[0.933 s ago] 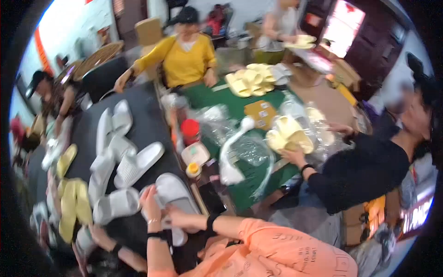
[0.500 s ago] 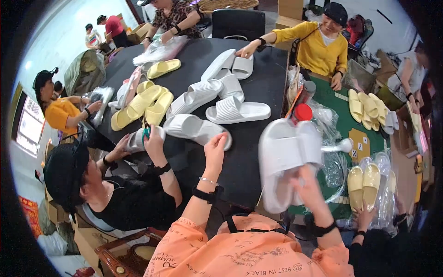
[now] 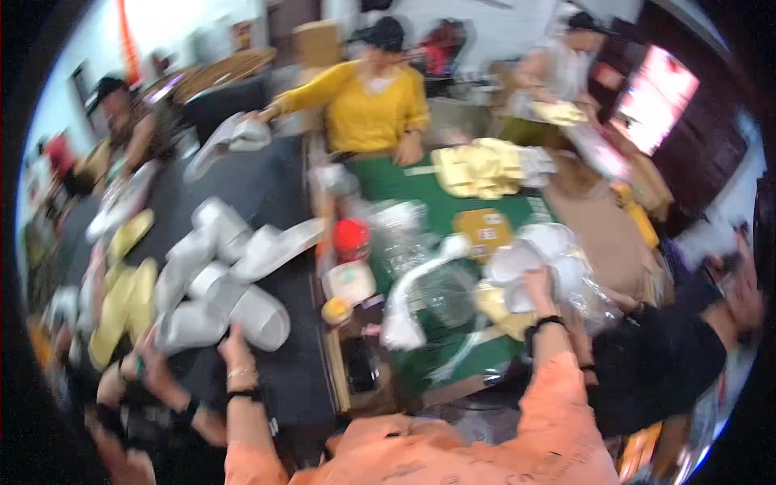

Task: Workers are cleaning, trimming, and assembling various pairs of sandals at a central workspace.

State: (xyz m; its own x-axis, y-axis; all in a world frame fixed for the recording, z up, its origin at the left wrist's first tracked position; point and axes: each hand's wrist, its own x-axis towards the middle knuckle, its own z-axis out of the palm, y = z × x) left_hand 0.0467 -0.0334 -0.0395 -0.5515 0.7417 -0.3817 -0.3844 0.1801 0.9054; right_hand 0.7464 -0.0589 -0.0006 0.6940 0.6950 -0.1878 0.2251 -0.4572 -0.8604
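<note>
Motion blurs the head view. On the dark table to the left, my left hand (image 3: 235,349) is beside the toe of a white slipper (image 3: 260,317); its fingers are too smeared to read, and contact is unclear. Far to the right, my right hand (image 3: 539,288) grips a pair of white slippers (image 3: 517,263) over the green table (image 3: 380,174). Clear plastic wrapping (image 3: 594,303) and pale yellow slippers (image 3: 503,311) lie right beside that pair, next to a co-worker's arm in black.
Several white slippers (image 3: 220,228) and yellow slippers (image 3: 129,303) cover the dark table (image 3: 279,190). A red-lidded container (image 3: 351,236) and crumpled plastic bags (image 3: 402,230) stand between the tables. More yellow slippers (image 3: 481,168) lie at the back. A person in yellow (image 3: 376,109) reaches toward a white slipper.
The view has swung right. My right hand has carried the white slippers from between the tables to beside the co-worker at the right. My left hand stays over the dark table.
</note>
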